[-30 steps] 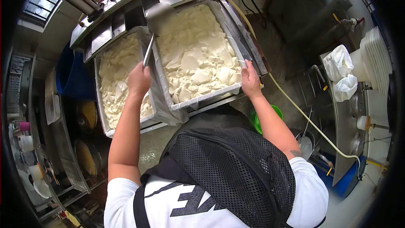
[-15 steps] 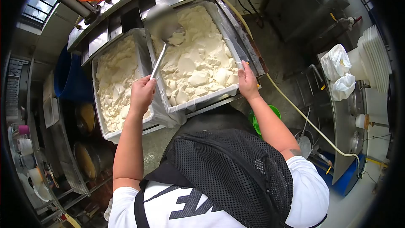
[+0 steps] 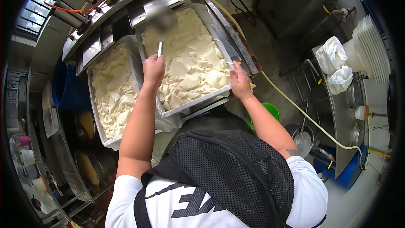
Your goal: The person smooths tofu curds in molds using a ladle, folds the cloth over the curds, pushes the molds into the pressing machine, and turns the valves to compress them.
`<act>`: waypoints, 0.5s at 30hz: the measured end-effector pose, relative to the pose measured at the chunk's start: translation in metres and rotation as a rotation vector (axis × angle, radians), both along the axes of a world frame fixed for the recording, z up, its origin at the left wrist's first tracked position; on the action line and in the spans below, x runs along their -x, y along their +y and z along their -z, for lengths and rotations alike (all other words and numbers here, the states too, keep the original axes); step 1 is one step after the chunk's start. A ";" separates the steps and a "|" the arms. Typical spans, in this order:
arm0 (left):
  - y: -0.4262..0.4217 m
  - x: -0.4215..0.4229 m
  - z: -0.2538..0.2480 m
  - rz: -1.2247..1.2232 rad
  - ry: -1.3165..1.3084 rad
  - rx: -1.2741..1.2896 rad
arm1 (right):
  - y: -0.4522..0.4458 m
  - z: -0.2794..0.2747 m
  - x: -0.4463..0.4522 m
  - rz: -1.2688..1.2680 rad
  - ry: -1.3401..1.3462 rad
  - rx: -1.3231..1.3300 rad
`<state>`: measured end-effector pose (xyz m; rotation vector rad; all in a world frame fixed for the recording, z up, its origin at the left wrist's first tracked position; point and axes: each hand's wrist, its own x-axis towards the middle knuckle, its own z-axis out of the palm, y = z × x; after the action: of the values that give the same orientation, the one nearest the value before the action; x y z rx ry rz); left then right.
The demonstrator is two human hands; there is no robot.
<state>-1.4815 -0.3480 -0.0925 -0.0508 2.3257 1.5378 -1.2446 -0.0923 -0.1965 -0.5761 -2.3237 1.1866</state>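
My left hand [image 3: 154, 71] is closed around the metal handle of a ladle [image 3: 160, 48], above the left side of the larger tray [image 3: 202, 99]. A blurred patch hides the ladle's head. Broken, soft white curd [image 3: 187, 65] fills this cloth-lined tray. At the tray's near right corner, my right hand [image 3: 240, 82] has its fingers closed over the rim and cloth. The narrower tray [image 3: 97, 122] lies to the left, holding similar white curd [image 3: 110, 88].
A pale hose [image 3: 291, 100] runs past the trays' right side. Blue barrel [image 3: 67, 86] and round pots [image 3: 87, 166] are at left. A green bucket [image 3: 270, 110] stands below my right forearm. White bags [image 3: 332, 55] and stacked trays [image 3: 370, 50] are at right.
My left hand has moved right with the ladle, from the gap between the trays to over the larger tray. My right hand remains at the tray's corner. The view has shifted slightly.
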 end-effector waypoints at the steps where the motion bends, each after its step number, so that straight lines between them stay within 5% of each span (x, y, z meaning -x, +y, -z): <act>1: 0.002 0.003 0.003 0.001 -0.003 0.001 | 0.000 -0.001 0.000 0.001 -0.003 0.001; 4: 0.015 0.024 0.011 0.085 0.281 0.217 | -0.001 -0.002 -0.002 0.003 -0.021 0.014; 11: -0.006 -0.007 -0.019 0.153 0.129 0.156 | 0.001 0.000 0.000 -0.018 -0.014 0.017; 15: -0.057 -0.012 0.003 -0.001 0.189 0.096 | 0.000 -0.001 0.000 -0.014 0.000 0.007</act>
<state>-1.4696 -0.4050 -0.0953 0.0720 2.5455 1.4880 -1.2443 -0.0920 -0.1954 -0.5634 -2.3282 1.2012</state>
